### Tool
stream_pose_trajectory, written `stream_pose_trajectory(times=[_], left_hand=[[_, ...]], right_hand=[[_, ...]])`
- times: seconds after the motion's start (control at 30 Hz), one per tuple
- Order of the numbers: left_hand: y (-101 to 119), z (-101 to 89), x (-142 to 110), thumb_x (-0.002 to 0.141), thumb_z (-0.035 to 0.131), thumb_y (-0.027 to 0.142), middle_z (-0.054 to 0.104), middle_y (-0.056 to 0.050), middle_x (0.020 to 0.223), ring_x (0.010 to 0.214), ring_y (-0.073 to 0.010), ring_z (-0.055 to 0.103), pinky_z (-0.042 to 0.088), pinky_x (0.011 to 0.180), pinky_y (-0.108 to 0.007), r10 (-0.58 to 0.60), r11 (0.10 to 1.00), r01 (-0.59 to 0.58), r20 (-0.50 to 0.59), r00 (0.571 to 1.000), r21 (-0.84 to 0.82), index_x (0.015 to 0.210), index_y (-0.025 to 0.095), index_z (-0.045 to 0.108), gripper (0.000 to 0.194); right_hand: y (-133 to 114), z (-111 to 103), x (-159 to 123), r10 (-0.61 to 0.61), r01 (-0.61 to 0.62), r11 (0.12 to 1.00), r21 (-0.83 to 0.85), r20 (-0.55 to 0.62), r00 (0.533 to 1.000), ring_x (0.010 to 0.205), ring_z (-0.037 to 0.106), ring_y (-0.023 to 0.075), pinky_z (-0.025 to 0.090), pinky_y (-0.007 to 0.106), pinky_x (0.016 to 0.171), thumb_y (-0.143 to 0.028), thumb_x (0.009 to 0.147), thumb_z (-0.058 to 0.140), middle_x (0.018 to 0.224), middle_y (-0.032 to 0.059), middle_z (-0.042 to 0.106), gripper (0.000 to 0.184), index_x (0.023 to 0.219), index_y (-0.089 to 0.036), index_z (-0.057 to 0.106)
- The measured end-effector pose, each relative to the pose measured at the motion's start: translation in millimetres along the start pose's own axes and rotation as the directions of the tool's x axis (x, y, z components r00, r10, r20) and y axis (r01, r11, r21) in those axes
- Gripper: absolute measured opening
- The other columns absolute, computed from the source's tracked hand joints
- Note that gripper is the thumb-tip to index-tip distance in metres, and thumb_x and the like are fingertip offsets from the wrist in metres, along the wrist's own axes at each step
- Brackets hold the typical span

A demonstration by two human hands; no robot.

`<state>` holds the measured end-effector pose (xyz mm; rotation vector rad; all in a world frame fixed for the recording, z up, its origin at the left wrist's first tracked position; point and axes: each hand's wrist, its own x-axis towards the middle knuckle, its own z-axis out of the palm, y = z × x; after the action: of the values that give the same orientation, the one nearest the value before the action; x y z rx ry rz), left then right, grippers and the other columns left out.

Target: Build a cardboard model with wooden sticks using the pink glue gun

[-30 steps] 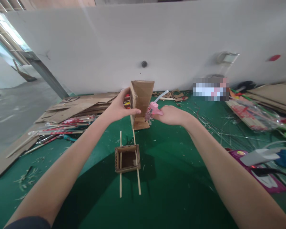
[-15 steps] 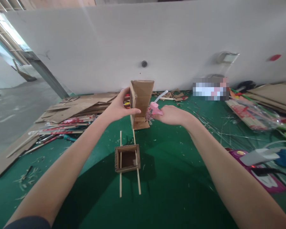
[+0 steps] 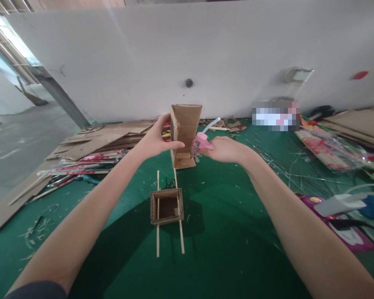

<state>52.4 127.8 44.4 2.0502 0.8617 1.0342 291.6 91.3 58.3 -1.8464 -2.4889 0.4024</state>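
Observation:
My left hand (image 3: 160, 139) grips the left side of an upright folded cardboard piece (image 3: 187, 128), its thumb on the near face and its other fingers partly hidden behind. In my right hand (image 3: 222, 149) is a pink hot glue gun (image 3: 203, 142), with a whitish glue stick poking up from its back. The glue gun's nozzle end is close to the lower right edge of the cardboard; whether it touches I cannot tell. Nearer to me, a small open cardboard box (image 3: 167, 207) has two thin wooden sticks (image 3: 158, 241) running through it.
Flat cardboard sheets (image 3: 112, 141) and plastic-wrapped sticks (image 3: 87, 162) lie at the left. On the right are a purple power strip (image 3: 352, 236) with plugs and cables, and a bag of sticks (image 3: 330, 149). A white wall (image 3: 143, 62) stands behind the green table (image 3: 224, 249).

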Motion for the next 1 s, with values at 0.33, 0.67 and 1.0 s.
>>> stream_pose_trajectory(times=[0.33,0.67,1.0], left_hand=[[1,0.4,0,0.063,0.085,0.038,0.039,-0.013,0.151,0.133,-0.0356,0.045,0.054,0.096,-0.048,-0.01,1.0,0.01,-0.005,1.0,-0.011,0.14,0.029,0.04,0.089],[3,-1.1,-1,0.065,0.083,0.041,0.039,-0.013,0.15,0.131,-0.0354,0.047,0.054,0.095,-0.047,-0.005,1.0,0.005,0.001,1.0,-0.01,0.14,0.028,0.039,0.088],[0,-13.2,-1,0.067,0.081,0.042,0.041,-0.012,0.147,0.125,-0.0335,0.051,0.054,0.094,-0.049,-0.062,0.984,0.079,-0.112,0.992,0.157,0.138,0.027,0.037,0.085]], right_hand=[[-1,0,-1,-0.001,0.001,1.0,0.019,-0.011,1.0,0.065,0.053,0.0207,0.036,0.031,0.059,-0.05,0.089,0.039,0.065,0.0071,0.055,0.042,0.06,-0.02,0.042],[3,-3,-2,0.117,-0.114,0.983,0.144,-0.012,0.993,0.052,0.051,0.0172,0.034,0.031,0.052,-0.057,0.088,0.042,0.063,0.0073,0.057,0.044,0.063,-0.02,0.043],[46,-12,-8,0.232,-0.192,0.923,0.335,-0.082,0.969,0.05,0.049,0.0173,0.038,0.031,0.049,-0.062,0.085,0.049,0.056,0.0018,0.05,0.042,0.081,-0.02,0.051]])
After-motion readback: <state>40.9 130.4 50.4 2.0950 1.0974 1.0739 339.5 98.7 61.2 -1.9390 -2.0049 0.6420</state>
